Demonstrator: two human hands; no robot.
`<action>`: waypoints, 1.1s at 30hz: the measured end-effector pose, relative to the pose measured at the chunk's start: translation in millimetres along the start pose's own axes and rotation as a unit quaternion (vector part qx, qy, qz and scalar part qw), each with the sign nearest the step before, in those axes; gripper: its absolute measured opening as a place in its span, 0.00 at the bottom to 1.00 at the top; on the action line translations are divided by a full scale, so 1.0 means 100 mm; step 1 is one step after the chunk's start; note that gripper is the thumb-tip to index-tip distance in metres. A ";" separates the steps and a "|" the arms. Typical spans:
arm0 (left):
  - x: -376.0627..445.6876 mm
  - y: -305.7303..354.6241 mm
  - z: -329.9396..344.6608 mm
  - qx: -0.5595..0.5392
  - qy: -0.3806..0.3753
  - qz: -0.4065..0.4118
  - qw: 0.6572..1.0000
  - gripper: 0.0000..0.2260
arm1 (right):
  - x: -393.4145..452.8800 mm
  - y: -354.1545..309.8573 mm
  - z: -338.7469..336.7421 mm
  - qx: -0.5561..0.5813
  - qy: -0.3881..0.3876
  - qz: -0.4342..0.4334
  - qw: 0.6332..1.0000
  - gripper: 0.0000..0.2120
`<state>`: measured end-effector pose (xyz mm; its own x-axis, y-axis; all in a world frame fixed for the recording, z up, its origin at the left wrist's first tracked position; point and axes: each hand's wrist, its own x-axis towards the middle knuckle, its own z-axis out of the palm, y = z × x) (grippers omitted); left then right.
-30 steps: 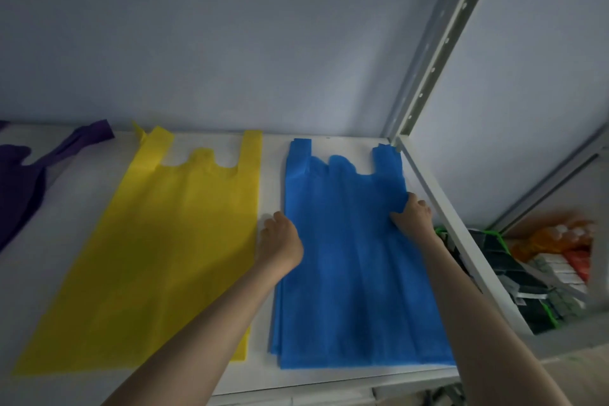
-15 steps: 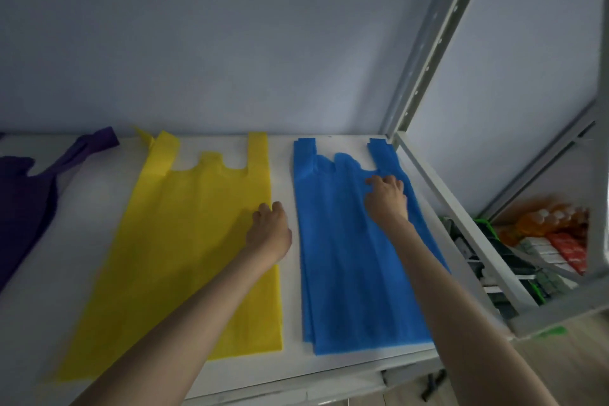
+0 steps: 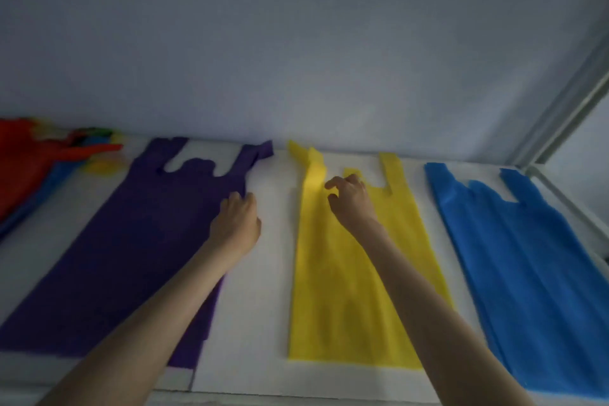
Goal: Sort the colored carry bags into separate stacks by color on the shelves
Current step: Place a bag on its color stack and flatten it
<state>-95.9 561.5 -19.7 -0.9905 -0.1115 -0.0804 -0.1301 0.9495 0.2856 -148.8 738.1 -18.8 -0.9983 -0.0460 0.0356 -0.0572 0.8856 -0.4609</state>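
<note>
Three flat carry bags lie side by side on the white shelf (image 3: 263, 323): a purple bag (image 3: 131, 254) at left, a yellow bag (image 3: 349, 293) in the middle, a blue bag (image 3: 527, 273) at right. My left hand (image 3: 235, 224) rests on the right edge of the purple bag near its handle. My right hand (image 3: 351, 199) hovers over the top of the yellow bag with fingers loosely curled and nothing in them.
A mixed heap of bags (image 3: 39, 158), red, blue, orange, green and yellow, lies at the far left of the shelf. A grey metal shelf upright (image 3: 566, 102) rises at the right. The wall (image 3: 296, 43) stands behind.
The view has swung left. My left hand moved from the yellow bag's edge to the purple bag. My right hand left the blue bag and is now over the yellow one.
</note>
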 end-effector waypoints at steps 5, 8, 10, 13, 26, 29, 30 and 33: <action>0.02 -1.06 -0.32 -0.002 0.041 -0.064 0.997 0.16 | 0.08 -1.15 0.58 0.028 -0.025 -0.062 0.997 0.18; 0.08 -1.66 -0.51 0.013 0.049 -0.091 0.995 0.16 | 0.13 -1.78 0.95 0.038 -0.042 -0.076 0.996 0.17; 0.11 -2.03 -0.62 0.027 0.045 -0.094 0.994 0.16 | 0.15 -2.17 1.17 0.040 -0.045 -0.074 0.995 0.17; 0.14 -2.55 -0.76 0.051 0.037 -0.094 0.994 0.17 | 0.12 -2.66 1.45 0.030 -0.052 -0.069 0.996 0.18; 0.11 -4.40 -1.19 0.082 0.057 -0.200 0.975 0.18 | 0.13 -4.32 2.50 0.138 -0.121 -0.045 0.982 0.16; 0.11 -4.84 -1.31 0.086 0.043 -0.199 0.975 0.18 | 0.17 -4.63 2.70 0.133 -0.105 0.005 0.986 0.19; 0.11 -4.98 -1.34 0.086 0.037 -0.195 0.976 0.18 | 0.18 -4.72 2.76 0.127 -0.090 0.018 0.988 0.20; 0.10 -5.33 -1.41 0.073 0.013 -0.175 0.982 0.18 | 0.15 -4.98 2.93 0.079 -0.069 0.008 0.994 0.23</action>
<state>-42.6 12.9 -38.4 -0.8872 -0.4444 -0.1241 -0.4571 0.8833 0.1043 -138.5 160.6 -48.6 -0.9902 -0.1062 -0.0902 -0.0321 0.8037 -0.5941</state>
